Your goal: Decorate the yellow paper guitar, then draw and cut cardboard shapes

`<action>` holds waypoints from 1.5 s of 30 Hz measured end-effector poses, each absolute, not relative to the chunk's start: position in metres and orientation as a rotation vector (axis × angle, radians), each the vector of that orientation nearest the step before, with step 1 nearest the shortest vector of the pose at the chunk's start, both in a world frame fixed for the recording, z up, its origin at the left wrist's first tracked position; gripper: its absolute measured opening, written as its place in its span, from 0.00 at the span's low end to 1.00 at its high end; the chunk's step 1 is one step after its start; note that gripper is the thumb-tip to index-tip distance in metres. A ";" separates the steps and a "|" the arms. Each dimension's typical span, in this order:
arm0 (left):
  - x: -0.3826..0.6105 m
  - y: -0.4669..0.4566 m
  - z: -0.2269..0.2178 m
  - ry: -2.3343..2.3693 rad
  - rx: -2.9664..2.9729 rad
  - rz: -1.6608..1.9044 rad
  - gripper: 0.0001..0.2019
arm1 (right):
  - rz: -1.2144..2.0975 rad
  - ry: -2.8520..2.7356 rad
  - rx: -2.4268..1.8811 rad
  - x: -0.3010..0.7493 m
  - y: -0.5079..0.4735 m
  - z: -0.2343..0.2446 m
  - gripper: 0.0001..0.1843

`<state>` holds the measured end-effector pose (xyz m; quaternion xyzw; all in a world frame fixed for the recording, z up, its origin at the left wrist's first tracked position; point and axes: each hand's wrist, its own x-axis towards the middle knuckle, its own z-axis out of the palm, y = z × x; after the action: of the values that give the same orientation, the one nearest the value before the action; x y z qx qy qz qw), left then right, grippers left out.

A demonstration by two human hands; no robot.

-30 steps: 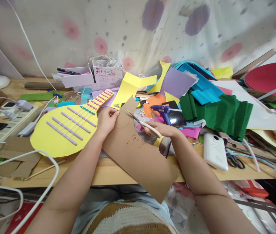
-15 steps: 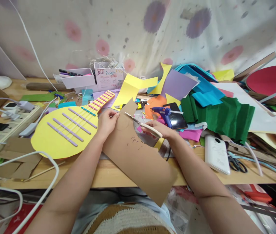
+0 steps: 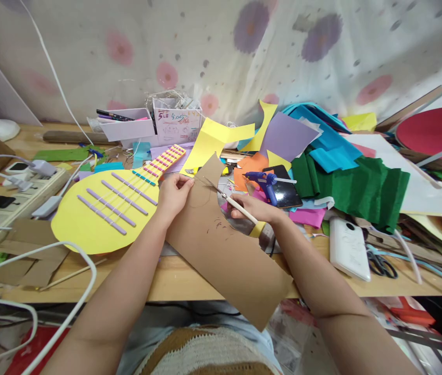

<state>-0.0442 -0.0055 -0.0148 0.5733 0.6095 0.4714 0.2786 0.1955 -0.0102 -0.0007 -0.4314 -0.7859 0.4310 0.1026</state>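
My left hand (image 3: 174,196) pinches the left edge of a brown cardboard sheet (image 3: 226,260), which slants toward me and hangs past the table's front edge. Pencil-like curved lines and short dark marks show on the cardboard. In my right hand (image 3: 252,207) is a pair of white-handled scissors (image 3: 240,205), its blades apart at the sheet's curved right edge. Left of my left hand lies a yellow paper guitar (image 3: 68,219) with purple strips and pale strings. A blue glue gun (image 3: 264,185) rests beyond my right hand.
Dark green crepe paper (image 3: 377,190), a white power bank-like device (image 3: 349,249) and black-handled scissors (image 3: 381,264) lie at right. A power strip (image 3: 29,200) with plugs and a looping white cable (image 3: 92,260) occupy the left. White boxes (image 3: 177,125) stand at the back.
The scissors have turned in my right hand, and their blades now show spread over the cardboard. The cardboard has shifted slightly. My left hand keeps its hold.
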 end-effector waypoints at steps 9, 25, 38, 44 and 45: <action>-0.034 -0.015 -0.007 1.653 1.605 1.254 0.08 | 1.465 -2.302 -1.195 0.205 -0.009 -0.002 0.35; -0.025 -0.020 -0.010 1.705 1.758 1.161 0.07 | 1.512 -2.155 -1.267 0.206 -0.014 0.000 0.27; -0.029 -0.015 -0.014 1.674 1.686 1.220 0.07 | 1.411 -2.111 -1.381 0.203 -0.006 -0.005 0.27; -0.019 -0.023 -0.012 1.692 1.759 1.196 0.06 | 1.249 -2.302 -1.275 0.201 -0.003 -0.001 0.29; -0.017 -0.024 -0.012 1.690 1.775 1.190 0.06 | 1.230 -2.308 -1.296 0.200 -0.003 -0.001 0.28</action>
<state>-0.0173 -0.0236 -0.0122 0.6374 0.6069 0.4273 0.2068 0.2004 -0.0025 -0.0013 -0.4413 -0.7858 0.4188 0.1112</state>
